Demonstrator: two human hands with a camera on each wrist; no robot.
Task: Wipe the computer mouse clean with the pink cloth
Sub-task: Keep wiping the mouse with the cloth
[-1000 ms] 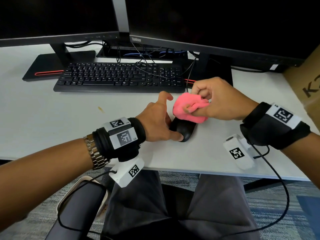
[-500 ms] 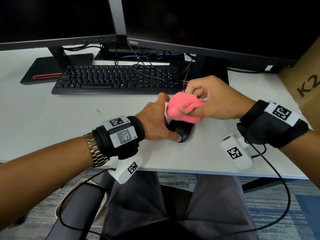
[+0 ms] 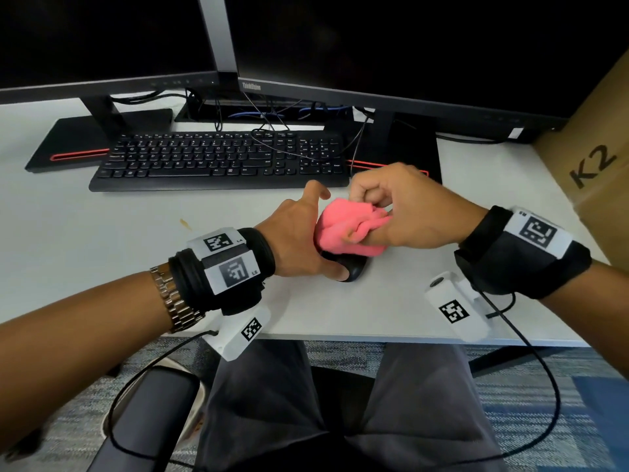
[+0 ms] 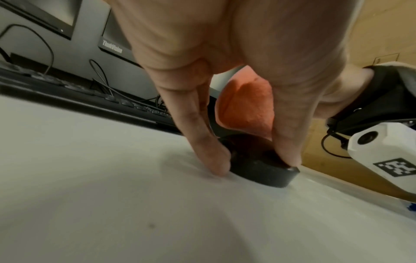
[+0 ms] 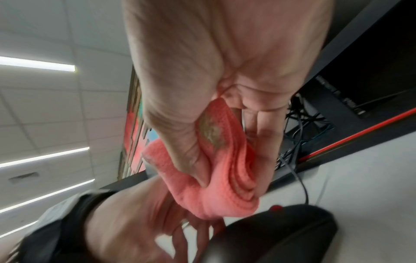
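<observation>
Pink cloth (image 3: 343,229) is bunched in the right hand (image 3: 408,212), thumb and fingers pinching it, and it has slid nearer along the mouse (image 3: 352,269) since a second ago, leaving only the near tip uncovered. Left hand (image 3: 303,240) keeps pinching the mouse's near end between thumb and fingers, pinning it to the white tabletop (image 3: 85,240) just near of the keyboard (image 3: 218,158). Wiping looks well underway, with the near end and sides probably left to cover.

An office: two monitors (image 3: 374,46) and a keyboard (image 3: 218,158) on a white desk (image 3: 85,233).
</observation>
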